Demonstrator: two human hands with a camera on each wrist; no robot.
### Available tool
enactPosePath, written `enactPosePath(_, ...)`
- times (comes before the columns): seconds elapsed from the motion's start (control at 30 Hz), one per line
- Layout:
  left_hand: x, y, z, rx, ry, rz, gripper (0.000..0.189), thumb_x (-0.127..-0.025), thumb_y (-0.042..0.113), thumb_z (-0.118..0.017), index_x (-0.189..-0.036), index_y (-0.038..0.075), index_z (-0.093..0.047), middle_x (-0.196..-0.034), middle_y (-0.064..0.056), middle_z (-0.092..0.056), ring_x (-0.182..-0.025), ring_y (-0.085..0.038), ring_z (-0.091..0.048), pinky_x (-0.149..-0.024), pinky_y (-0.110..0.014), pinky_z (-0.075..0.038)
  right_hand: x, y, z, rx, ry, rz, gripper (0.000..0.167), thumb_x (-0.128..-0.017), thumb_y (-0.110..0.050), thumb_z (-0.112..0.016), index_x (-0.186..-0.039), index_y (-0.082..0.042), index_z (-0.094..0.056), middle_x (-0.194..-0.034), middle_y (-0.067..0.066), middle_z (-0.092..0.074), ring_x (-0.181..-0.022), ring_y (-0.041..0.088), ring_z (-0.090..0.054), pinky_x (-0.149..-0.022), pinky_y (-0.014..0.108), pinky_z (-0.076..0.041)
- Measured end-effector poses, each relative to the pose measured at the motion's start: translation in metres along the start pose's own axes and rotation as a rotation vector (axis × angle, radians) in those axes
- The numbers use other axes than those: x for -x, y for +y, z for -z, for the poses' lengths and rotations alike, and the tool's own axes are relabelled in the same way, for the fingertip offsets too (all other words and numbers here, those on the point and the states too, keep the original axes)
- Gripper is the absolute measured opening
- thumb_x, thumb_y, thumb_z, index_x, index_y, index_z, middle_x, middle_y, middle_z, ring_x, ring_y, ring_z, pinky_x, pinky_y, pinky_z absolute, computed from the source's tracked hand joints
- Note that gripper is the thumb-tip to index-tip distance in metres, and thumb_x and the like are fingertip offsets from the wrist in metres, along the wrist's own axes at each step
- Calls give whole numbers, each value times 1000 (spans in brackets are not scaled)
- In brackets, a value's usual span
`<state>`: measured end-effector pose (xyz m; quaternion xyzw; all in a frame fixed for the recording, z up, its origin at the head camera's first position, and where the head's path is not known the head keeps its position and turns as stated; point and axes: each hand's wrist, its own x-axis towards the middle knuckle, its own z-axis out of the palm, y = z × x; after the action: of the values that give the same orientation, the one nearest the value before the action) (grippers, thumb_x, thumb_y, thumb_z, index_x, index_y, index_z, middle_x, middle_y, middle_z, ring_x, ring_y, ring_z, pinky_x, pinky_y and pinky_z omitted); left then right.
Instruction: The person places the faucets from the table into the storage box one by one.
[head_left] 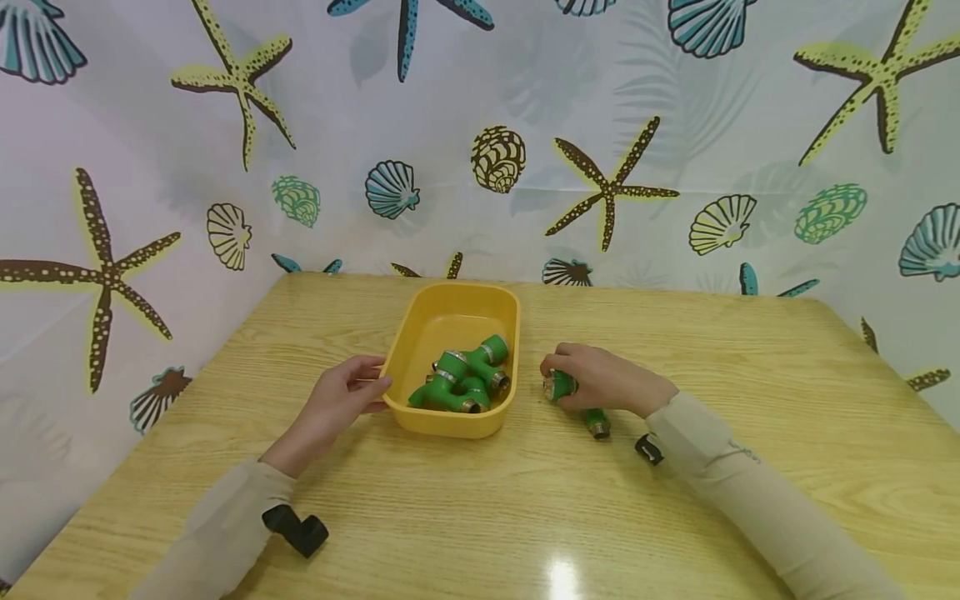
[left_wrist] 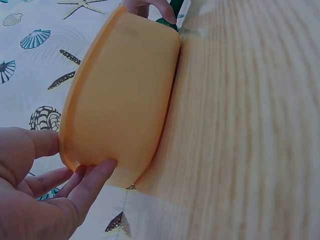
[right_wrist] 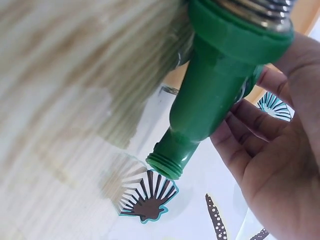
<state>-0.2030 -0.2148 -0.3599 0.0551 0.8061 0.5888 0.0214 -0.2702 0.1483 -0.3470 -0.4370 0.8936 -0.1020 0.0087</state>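
My left hand [head_left: 348, 396] holds the yellow bin [head_left: 450, 427] at its near left corner. In the left wrist view its thumb lies over the rim, and other fingers touch the outer wall. Inside the bin several green branched pipe fittings [head_left: 448, 379] with metal threaded ends are heaped at the near end. Right of the bin, my right hand [head_left: 611, 379] grips another green fitting [right_wrist: 215, 90] low at the table. This one shows a wide metal-threaded end and a narrower threaded end in the right wrist view; the palm covers part of it in the head view.
The wooden table [head_left: 450, 508] carries the bin and runs back to a patterned cloth [head_left: 450, 125] with starfish and shells. A black strap piece [head_left: 296, 531] sits at the left sleeve, and another black piece [head_left: 648, 449] at the right sleeve.
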Motion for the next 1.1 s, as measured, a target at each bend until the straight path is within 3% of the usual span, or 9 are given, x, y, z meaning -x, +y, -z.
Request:
enactPosePath(0.6, -2, -2, 0, -23, 10, 12, 43, -99, 9, -57, -137, -7, -45, -123, -24, -52, -110, -37, -57, -84, -36, -57, 6, -1, 3, -17, 7, -24, 32, -77, -10, -76, -106, -8, -64, -94, 2, -56, -75, 13, -51, -67, 30, -50)
enactPosePath(0.97, -1, -3, 4, -5, -3, -27, 43, -99, 8, -56, -136, -9, -44, -122, -26, -52, -108, -37, -57, -84, -37, -57, 27, 15, 35, -69, 137, -112, 33, -80, -6, -74, -111, -5, -62, -99, 7, -58, -80, 18, -55, -68, 35, -53)
enactPosePath(1.1, -1, -4, 3, -2, -2, -23, 43, -99, 8, -56, -136, -10, -45, -120, -26, -52, -107, -37, -58, -83, -35, -57, 38, 17, 45, -59, 148, -143, 31, -80, -4, -72, -110, -5, -63, -99, 7, -58, -79, 17, -55, -67, 34, -53)
